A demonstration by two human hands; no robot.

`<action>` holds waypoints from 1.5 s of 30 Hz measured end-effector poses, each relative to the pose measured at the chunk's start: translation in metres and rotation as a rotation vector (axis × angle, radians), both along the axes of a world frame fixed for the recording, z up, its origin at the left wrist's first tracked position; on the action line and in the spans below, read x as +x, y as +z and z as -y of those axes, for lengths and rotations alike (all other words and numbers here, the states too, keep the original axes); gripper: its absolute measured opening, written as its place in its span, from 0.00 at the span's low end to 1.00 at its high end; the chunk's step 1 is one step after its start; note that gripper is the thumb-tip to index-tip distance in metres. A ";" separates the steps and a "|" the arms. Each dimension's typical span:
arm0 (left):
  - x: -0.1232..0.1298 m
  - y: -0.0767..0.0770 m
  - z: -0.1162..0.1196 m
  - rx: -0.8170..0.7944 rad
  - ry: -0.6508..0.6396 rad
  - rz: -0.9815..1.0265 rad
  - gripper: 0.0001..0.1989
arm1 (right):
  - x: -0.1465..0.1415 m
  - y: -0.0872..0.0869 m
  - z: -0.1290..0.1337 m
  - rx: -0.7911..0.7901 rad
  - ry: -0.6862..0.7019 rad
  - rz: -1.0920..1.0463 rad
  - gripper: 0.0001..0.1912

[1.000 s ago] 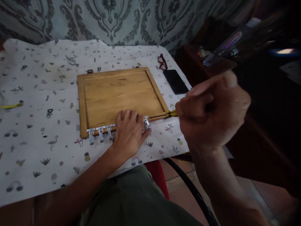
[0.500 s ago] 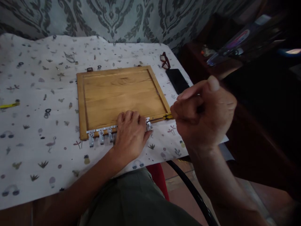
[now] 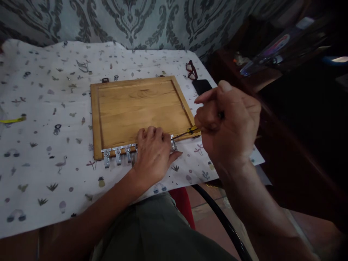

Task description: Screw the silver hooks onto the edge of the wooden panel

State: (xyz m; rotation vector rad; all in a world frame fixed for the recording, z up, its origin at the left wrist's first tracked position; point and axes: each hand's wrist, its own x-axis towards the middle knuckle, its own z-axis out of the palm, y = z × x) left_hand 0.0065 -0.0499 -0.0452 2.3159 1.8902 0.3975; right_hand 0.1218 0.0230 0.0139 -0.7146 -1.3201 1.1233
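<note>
A framed wooden board (image 3: 144, 105) lies on the table, with a row of silver metal hooks (image 3: 117, 155) along its near edge. My left hand (image 3: 153, 156) rests on that edge, fingers bent over the board and thumb stretched out to the right; it covers some of the hooks. In my closed right hand (image 3: 228, 123) is a screwdriver (image 3: 192, 129) with a yellow and black handle, most of which my fingers hide. Its thin shaft slants down left to the rightmost hook (image 3: 173, 144), near my left thumb; whether the tip sits in a screw is too small to tell.
The table has a white patterned cloth (image 3: 54, 127). Glasses (image 3: 191, 70) and a black phone (image 3: 201, 87) lie beyond the board's right side, a yellow object (image 3: 13, 120) at far left. A plastic bottle (image 3: 277, 47) lies on the dark furniture at right.
My right hand has shifted left and slightly up, and the screwdriver now slopes more steeply. My left thumb has stretched out to the right, away from the hook.
</note>
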 end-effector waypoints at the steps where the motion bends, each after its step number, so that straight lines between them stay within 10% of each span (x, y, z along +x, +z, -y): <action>1: 0.000 0.000 0.000 -0.004 0.003 -0.004 0.24 | 0.000 0.000 0.001 0.002 -0.004 0.012 0.18; 10: -0.001 -0.001 -0.002 -0.021 0.010 0.007 0.17 | 0.004 -0.001 -0.006 -0.102 0.230 -0.039 0.04; 28: 0.000 -0.001 -0.004 -0.020 0.026 0.008 0.17 | 0.020 0.005 -0.060 -0.194 0.869 0.211 0.21; 45: 0.000 0.001 -0.005 -0.069 0.033 -0.008 0.18 | 0.000 -0.004 -0.044 -0.185 1.039 0.035 0.12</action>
